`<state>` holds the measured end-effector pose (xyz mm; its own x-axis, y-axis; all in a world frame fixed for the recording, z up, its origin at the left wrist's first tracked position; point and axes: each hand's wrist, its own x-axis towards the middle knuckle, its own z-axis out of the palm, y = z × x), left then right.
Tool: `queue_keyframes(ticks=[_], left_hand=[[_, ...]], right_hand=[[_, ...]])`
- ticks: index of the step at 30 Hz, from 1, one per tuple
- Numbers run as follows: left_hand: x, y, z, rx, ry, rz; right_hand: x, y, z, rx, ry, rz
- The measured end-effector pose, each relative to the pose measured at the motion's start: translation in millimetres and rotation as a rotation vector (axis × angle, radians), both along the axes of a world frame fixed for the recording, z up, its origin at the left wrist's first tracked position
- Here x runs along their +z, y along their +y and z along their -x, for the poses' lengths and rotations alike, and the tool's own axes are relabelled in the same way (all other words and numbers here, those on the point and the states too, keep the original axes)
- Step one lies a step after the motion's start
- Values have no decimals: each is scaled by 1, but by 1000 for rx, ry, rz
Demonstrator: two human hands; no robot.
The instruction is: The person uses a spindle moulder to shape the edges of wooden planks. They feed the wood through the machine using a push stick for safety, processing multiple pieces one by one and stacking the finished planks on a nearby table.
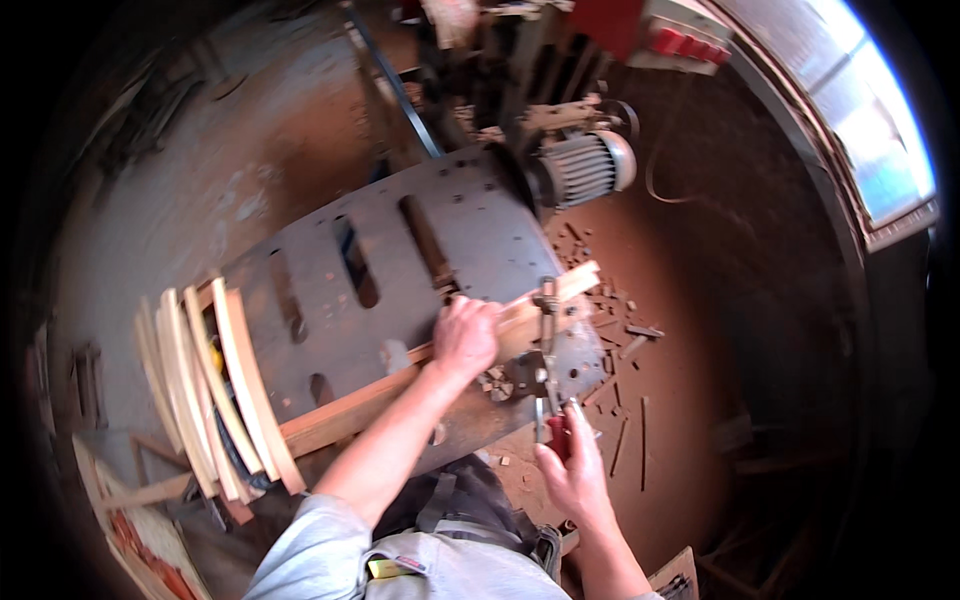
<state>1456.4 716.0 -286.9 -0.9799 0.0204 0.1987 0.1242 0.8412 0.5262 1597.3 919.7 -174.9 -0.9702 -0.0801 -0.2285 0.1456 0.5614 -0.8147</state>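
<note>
A dark metal machine table point(330, 340) with long slots lies in front of me. A long pale wooden strip point(350, 408) runs along its near edge and passes under my left hand point(466, 338), whose fingers are bent down over the wood. Beyond that hand, curved wooden pieces point(560, 292) reach past the table's right end. A bar clamp point(549, 335) crosses over these pieces. My right hand point(574, 465) is closed around the clamp's red handle point(560, 437), below the near edge. Motion blur softens the fingers of both hands.
Several curved wooden slats point(205, 390) lie stacked across the table's left end. An electric motor point(585, 170) sits at the far right corner. Wood offcuts point(630, 345) litter the floor to the right. A window point(850, 110) is at the upper right.
</note>
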Motion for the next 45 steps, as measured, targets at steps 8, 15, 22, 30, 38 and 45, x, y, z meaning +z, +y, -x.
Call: queue_keyframes(ticks=[8,15,22,30,38,45], left_hand=[[-7,17,1,202,-112,-47],[-6,13,-2,212,-95,-68],[-5,7,-4,212,-89,-63],[36,15,-27,-107,-131,209],[20,4,-31,-109,-139,198],[18,4,-38,-88,-43,235]], right_hand=[[-20,46,61,-112,0,124],[-97,73,216,-146,111,-84],[-116,52,233,-238,-25,264],[-106,63,215,-131,63,90],[16,10,8,196,97,-241],[-78,-3,3,-224,-253,349]])
